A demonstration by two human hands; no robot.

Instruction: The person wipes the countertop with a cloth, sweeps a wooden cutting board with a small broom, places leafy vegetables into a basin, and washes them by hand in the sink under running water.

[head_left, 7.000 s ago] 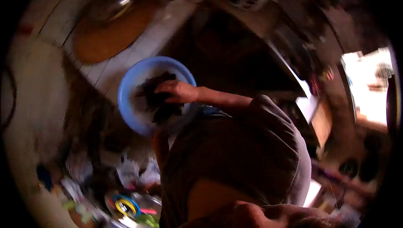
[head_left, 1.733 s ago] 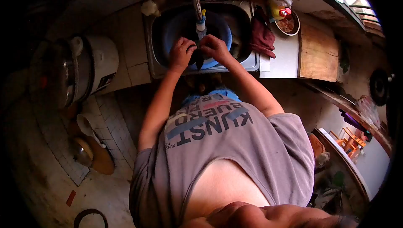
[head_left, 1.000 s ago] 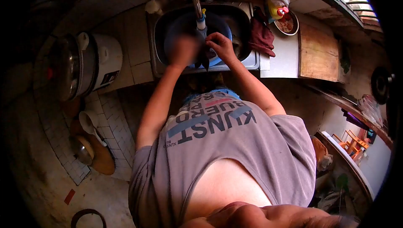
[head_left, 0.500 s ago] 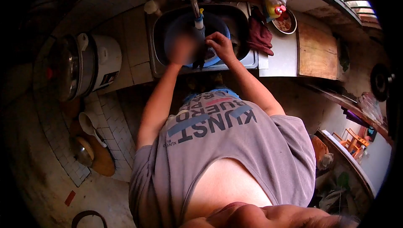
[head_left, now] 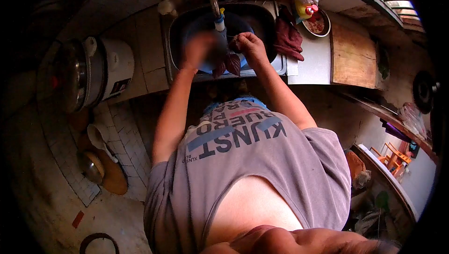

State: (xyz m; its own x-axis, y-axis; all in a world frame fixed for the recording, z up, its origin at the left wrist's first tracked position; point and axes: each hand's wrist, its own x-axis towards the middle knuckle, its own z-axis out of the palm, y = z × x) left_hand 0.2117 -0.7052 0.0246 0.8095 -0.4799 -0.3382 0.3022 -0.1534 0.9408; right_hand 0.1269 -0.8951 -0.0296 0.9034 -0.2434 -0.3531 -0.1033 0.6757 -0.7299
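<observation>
Dark purple-red leaves [head_left: 232, 64] hang between my hands, over the near side of a blue basin [head_left: 206, 69] in the metal sink [head_left: 172, 69]. My right hand [head_left: 255, 50] is closed in a pinch on a dark red leaf [head_left: 236, 44], to the right of the faucet [head_left: 213, 1]. On the left, my left hand [head_left: 197, 50] is over the basin, close to the leaves. A smear hides its fingers, so its grip cannot be made out.
A maroon cloth [head_left: 288, 38] drapes over the sink's right side. Beyond it are a bowl of food [head_left: 320, 27], a red-topped pump bottle [head_left: 306, 10] and a wooden board [head_left: 354, 59]. A large white cooker [head_left: 117, 66] stands left of the sink.
My right hand has shifted slightly right and now pinches a leaf. The purple-red leaves have come up between my hands and show more clearly. My left hand has moved slightly left.
</observation>
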